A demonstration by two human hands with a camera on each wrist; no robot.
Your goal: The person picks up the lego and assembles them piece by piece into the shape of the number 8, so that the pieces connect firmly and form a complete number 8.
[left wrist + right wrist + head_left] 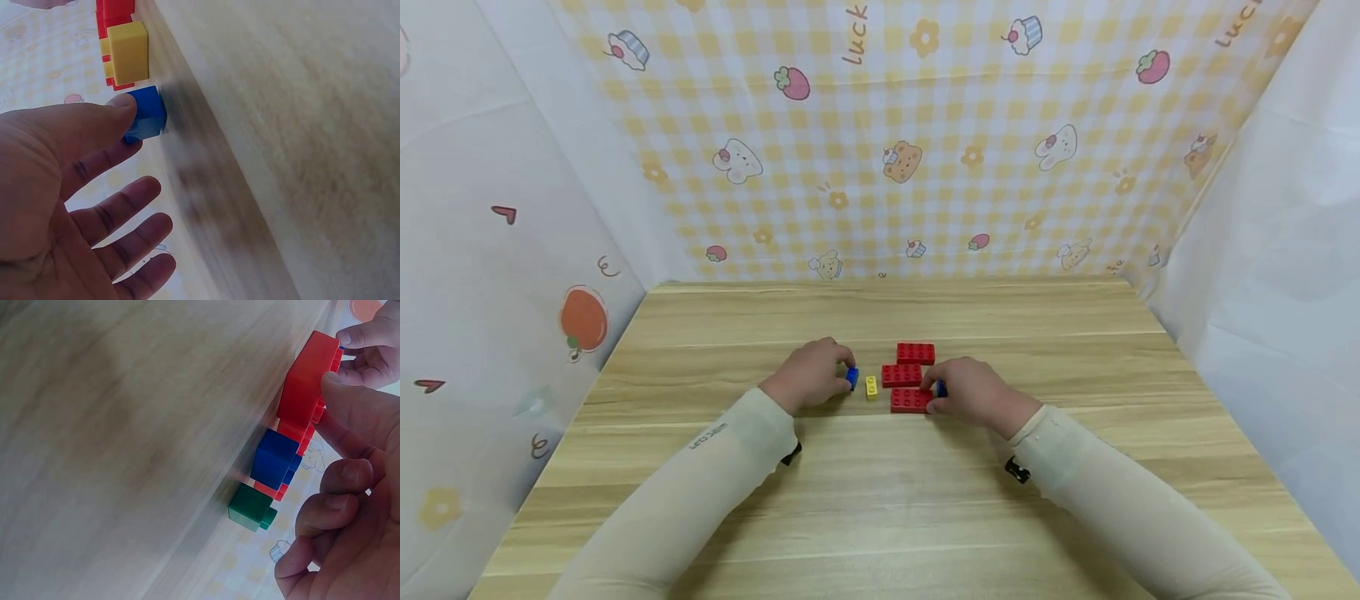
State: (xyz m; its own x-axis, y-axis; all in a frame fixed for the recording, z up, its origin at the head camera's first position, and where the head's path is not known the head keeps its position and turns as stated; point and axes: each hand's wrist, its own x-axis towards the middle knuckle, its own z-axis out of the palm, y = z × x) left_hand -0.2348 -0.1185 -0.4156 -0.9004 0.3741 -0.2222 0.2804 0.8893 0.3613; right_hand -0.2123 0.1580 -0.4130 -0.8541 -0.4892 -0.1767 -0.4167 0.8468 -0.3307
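Grasping seems under way: left grip [808,375] pinches the blue toy brick [147,119]; right grip [973,392], partly hidden, apparently clamps the nearest red toy brick [307,378]. Next calls for steady fingers.

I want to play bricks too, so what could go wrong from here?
The left grip pinches a small blue brick by thumb and finger, so it might slip.

The yellow brick stands right beside that, so a sideways move could knock it.

The right grip pinches the nearest red brick, with another red brick close behind; they may bump.
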